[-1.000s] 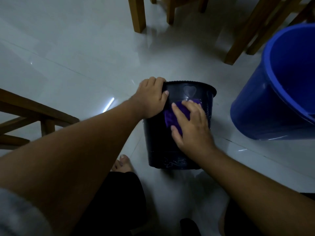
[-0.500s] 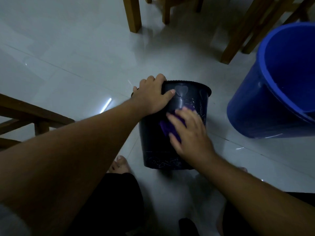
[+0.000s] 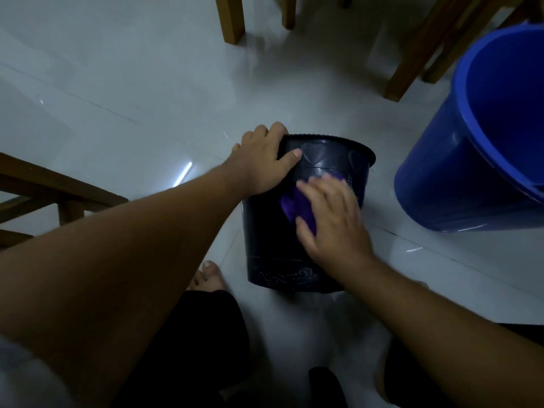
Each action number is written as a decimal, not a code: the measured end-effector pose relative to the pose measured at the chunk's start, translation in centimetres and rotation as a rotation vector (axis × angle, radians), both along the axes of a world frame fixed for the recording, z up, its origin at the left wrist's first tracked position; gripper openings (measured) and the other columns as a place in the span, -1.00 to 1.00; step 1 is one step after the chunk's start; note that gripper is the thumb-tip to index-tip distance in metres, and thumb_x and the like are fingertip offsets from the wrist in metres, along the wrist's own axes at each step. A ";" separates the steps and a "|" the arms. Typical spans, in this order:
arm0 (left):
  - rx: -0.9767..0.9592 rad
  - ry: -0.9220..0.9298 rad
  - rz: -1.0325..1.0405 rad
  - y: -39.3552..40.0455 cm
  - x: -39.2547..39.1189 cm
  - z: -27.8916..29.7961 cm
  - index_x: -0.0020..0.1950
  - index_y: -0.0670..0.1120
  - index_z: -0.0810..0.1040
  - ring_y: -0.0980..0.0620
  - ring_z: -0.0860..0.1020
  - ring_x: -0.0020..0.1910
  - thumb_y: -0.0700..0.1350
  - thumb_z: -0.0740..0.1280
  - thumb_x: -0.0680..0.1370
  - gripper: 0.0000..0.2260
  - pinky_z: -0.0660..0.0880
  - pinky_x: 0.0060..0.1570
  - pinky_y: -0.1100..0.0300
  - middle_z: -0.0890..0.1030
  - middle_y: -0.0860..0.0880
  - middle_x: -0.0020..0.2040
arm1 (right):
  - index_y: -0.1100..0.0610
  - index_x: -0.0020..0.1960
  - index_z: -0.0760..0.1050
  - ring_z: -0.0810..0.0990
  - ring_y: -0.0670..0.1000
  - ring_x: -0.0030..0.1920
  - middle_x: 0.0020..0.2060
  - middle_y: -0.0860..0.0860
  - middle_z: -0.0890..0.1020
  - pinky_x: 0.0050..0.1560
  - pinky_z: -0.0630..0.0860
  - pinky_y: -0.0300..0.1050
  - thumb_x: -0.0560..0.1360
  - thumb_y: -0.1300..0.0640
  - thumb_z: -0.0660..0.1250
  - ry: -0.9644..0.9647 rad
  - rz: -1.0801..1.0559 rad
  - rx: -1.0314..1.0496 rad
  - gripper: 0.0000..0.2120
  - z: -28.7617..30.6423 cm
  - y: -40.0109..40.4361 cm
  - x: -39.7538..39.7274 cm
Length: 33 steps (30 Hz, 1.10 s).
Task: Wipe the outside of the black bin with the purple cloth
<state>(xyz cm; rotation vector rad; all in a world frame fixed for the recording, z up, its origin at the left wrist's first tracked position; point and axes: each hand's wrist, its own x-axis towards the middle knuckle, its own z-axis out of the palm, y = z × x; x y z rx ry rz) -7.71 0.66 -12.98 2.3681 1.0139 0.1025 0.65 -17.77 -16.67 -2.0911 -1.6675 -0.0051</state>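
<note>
The black bin (image 3: 265,245) stands upright on the pale tiled floor, with embossed hearts under its rim and a scroll pattern near its base. My left hand (image 3: 262,163) grips the rim at the bin's upper left, thumb on the outer wall. My right hand (image 3: 332,219) lies flat on the near side wall, pressing the purple cloth (image 3: 291,204) against it. Only the cloth's left part and a bit above my fingertips show; the rest is under my palm.
A large blue bucket (image 3: 459,160) stands close to the right of the bin. Wooden chair or table legs (image 3: 231,19) rise at the back, and a wooden frame (image 3: 53,187) sits at the left. My bare foot (image 3: 207,276) rests by the bin's base.
My right hand has slid the cloth down the bin's wall and a little back up. The bin has tilted slightly, and my left hand has kept its hold on the rim.
</note>
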 end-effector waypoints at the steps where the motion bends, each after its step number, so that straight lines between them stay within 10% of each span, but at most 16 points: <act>1: -0.003 -0.007 -0.002 0.0 -0.1 -0.1 0.20 -0.06 0.36 -0.20 0.39 0.15 0.25 0.13 0.49 -0.54 0.37 0.18 -0.19 0.45 -0.17 0.15 | 0.14 0.48 0.35 0.27 0.14 0.49 0.39 0.14 0.42 0.57 0.04 0.11 0.50 0.02 0.29 0.035 -0.055 -0.003 -0.43 0.3 0.8 0.2; 10: -0.016 0.030 0.012 0.4 -0.6 -0.3 0.21 -0.06 0.35 -0.25 0.38 0.19 0.26 0.12 0.47 -0.52 0.35 0.21 -0.17 0.44 -0.20 0.17 | 0.09 0.43 0.38 0.35 0.17 0.44 0.37 0.09 0.40 0.54 0.13 0.15 0.46 0.03 0.33 -0.078 0.227 0.059 -0.45 -2.0 -4.6 -0.8; 16: -0.007 0.024 0.033 1.0 -0.6 -0.4 0.19 -0.08 0.35 -0.29 0.41 0.17 0.27 0.12 0.47 -0.50 0.37 0.20 -0.15 0.46 -0.23 0.13 | 0.15 0.39 0.46 0.31 0.18 0.45 0.34 0.15 0.47 0.56 0.09 0.14 0.46 0.07 0.35 0.026 -0.023 0.015 -0.50 0.6 1.2 0.2; 33: 0.076 -0.042 -0.092 0.2 0.5 0.6 0.40 0.06 0.33 -0.21 0.40 0.29 0.01 0.09 0.44 -0.49 0.27 0.31 -0.25 0.46 -0.10 0.33 | 0.14 0.43 0.43 0.29 0.15 0.49 0.38 0.14 0.47 0.58 0.01 0.10 0.44 0.04 0.32 -0.025 0.169 0.016 -0.44 -0.1 -1.8 -1.2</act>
